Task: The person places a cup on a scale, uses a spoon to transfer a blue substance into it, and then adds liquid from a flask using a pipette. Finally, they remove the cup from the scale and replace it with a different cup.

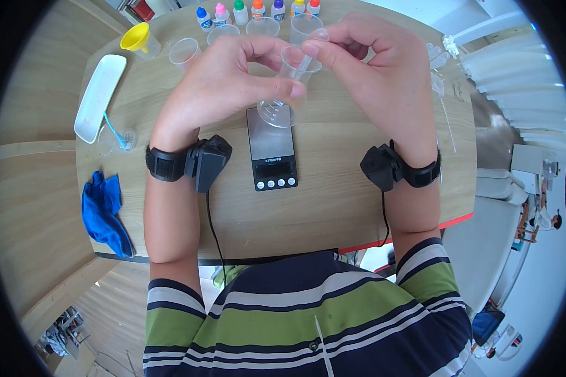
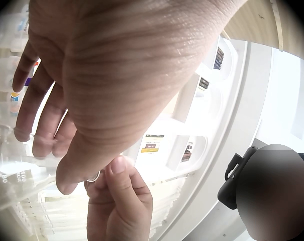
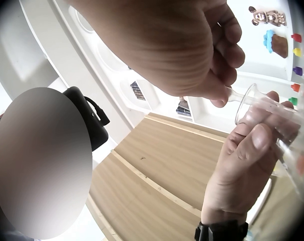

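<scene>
My left hand [image 1: 223,78] holds a clear conical flask [image 1: 275,114] by its narrow upper part, thumb on the near side and fingers around the far side. White graduation marks show on its wide base, which overlaps the top of a digital scale [image 1: 271,141] in the head view. Between the thumb and fingers of my right hand [image 1: 383,72] is the upper end of a slim clear dropper [image 3: 233,95]. Its stem runs down into the mouth of the flask [image 3: 247,103]. Fingers partly cover both things.
Several small bottles [image 1: 240,14] with coloured caps line the far edge, clear cups [image 1: 184,53] before them. At left are a cup with a yellow funnel [image 1: 136,38], a white tray [image 1: 99,94], a beaker holding a blue-tipped tool [image 1: 114,130] and a blue cloth [image 1: 104,210].
</scene>
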Demonstrator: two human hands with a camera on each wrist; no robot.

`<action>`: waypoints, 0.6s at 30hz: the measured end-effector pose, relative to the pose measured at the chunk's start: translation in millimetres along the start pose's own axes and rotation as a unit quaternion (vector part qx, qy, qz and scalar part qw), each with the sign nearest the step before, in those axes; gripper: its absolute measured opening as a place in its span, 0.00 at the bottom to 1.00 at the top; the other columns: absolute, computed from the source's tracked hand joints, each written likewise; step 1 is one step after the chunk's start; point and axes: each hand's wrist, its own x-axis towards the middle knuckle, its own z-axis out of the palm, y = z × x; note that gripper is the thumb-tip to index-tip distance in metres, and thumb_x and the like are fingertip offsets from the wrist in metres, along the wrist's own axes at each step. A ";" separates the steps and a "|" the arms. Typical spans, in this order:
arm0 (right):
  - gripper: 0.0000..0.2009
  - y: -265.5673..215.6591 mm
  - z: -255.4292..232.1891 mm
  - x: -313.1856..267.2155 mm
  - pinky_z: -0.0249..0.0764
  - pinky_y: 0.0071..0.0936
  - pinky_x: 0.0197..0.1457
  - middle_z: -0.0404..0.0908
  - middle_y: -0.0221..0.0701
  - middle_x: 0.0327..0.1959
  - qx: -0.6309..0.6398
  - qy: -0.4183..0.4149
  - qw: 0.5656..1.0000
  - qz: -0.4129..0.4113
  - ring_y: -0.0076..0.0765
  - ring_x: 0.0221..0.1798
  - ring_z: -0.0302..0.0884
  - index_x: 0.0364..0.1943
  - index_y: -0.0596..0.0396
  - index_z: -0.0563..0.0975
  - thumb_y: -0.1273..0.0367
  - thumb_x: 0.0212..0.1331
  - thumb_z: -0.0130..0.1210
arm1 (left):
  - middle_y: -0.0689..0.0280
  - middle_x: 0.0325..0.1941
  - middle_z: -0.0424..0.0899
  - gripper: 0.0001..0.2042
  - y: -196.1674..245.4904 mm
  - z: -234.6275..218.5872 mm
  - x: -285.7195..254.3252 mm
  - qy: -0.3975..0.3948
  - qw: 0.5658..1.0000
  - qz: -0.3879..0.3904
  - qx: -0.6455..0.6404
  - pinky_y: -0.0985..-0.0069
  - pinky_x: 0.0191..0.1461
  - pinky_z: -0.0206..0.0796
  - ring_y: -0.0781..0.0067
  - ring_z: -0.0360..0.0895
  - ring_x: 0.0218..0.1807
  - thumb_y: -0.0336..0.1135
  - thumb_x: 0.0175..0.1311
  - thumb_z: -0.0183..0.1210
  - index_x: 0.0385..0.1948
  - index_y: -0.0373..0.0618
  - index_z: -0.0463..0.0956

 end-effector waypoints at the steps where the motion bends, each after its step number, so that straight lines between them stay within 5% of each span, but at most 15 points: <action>1: 0.06 0.4 -0.1 0.2 0.76 0.20 0.40 0.89 0.24 0.31 0.000 0.000 1.000 0.000 0.18 0.33 0.81 0.40 0.56 0.92 0.69 0.65 0.74 | 0.70 0.51 0.91 0.16 -0.1 -0.2 0.1 0.000 1.000 0.000 0.000 0.70 0.70 0.70 0.77 0.83 0.59 0.34 0.64 0.78 0.50 0.40 0.88; 18: 0.09 4.1 1.1 1.0 0.74 0.21 0.38 0.89 0.25 0.32 0.025 -0.022 0.999 -0.031 0.18 0.32 0.79 0.45 0.55 0.92 0.68 0.66 0.73 | 0.69 0.51 0.91 0.18 5.8 -0.1 -0.6 -0.004 1.000 -0.007 -0.006 0.72 0.65 0.72 0.79 0.83 0.56 0.34 0.63 0.78 0.53 0.39 0.89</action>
